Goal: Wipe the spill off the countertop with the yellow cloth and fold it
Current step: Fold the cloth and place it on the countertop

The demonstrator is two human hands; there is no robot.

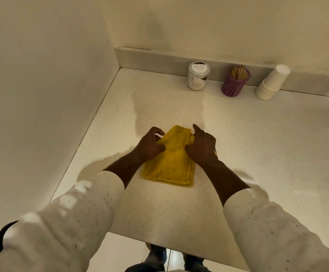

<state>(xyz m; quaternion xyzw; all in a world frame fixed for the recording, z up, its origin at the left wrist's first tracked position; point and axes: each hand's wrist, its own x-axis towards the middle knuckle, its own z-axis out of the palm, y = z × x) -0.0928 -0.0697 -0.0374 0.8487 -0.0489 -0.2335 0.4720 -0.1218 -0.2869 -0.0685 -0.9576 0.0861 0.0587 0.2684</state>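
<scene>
The yellow cloth (pixel 169 165) lies folded on the table (pixel 257 154), near the front edge. The left hand (pixel 150 146) and right hand (pixel 203 147) pinch its far end, fingers closed on the lifted fabric. Far right stand a jar (pixel 198 76) and paper cups (pixel 271 83).

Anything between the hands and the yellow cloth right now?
Nothing visible. Both the left hand and right hand already grip the far end of the yellow cloth. The jar, stick holder and cups stand apart at the back.
</scene>
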